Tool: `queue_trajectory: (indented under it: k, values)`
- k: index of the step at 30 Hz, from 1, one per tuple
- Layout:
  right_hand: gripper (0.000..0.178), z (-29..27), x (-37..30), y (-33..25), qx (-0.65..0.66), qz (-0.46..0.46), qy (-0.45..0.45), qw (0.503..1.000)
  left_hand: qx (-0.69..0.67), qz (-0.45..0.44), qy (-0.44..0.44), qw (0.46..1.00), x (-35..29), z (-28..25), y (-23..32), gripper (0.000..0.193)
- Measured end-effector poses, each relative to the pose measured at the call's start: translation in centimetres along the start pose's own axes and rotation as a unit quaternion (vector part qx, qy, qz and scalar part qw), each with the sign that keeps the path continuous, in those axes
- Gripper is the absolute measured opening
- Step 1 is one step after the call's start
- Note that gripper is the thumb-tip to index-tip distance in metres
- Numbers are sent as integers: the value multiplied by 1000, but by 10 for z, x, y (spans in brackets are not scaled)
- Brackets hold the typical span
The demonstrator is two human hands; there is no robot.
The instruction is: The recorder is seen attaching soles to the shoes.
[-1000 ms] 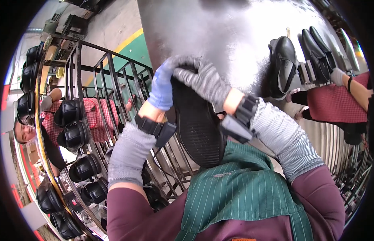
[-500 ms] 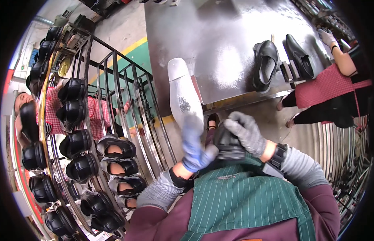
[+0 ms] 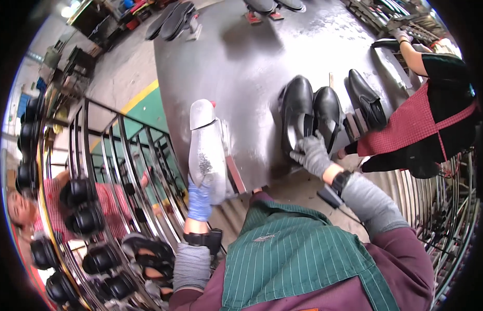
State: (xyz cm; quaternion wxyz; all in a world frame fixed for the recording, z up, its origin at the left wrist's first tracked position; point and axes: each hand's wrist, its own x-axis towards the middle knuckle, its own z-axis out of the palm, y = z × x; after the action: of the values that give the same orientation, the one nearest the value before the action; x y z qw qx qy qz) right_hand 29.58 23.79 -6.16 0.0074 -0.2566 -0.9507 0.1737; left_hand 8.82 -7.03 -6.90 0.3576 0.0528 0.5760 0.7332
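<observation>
My right hand (image 3: 313,155), in a grey glove, has its fingers curled on the heel end of a black slip-on shoe (image 3: 297,111). That shoe points away from me on the metal table, beside a second black shoe (image 3: 327,106). My left hand (image 3: 199,201), in a blue glove, is against the near end of a pale, sole-shaped form (image 3: 204,150) at the table's near left edge. Its fingertips are partly hidden there, so their grip is unclear. The form has a worn dark patch and a band across its far part.
Further right on the metal table (image 3: 241,93) lies another black shoe (image 3: 367,101), close to a person in a red checked apron (image 3: 399,124). Soles of shoes on stands (image 3: 174,20) show at the far edge. A metal rack (image 3: 127,150) with several black shoes stands left, a person behind it.
My right hand has carried the black shoe from in front of my chest onto the table, beside another shoe. My left hand has moved left to the pale form's near end. The view has shifted.
</observation>
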Motion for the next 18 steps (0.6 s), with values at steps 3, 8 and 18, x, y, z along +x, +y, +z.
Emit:
queue_trajectory:
  k: [3, 8, 18]
  values:
    - [23, 8, -18, 6, 37, 17, 33, 999, 113, -109, -129, 979, 76, -6, 55, 73]
    - [24, 18, -31, 0, 65, 39, 37, 996, 263, -40, -314, 912, 199, 60, 106, 74]
    - [26, 1, -15, 13, 209, 50, 120, 969, 401, 366, -230, 808, 356, 383, 54, 58]
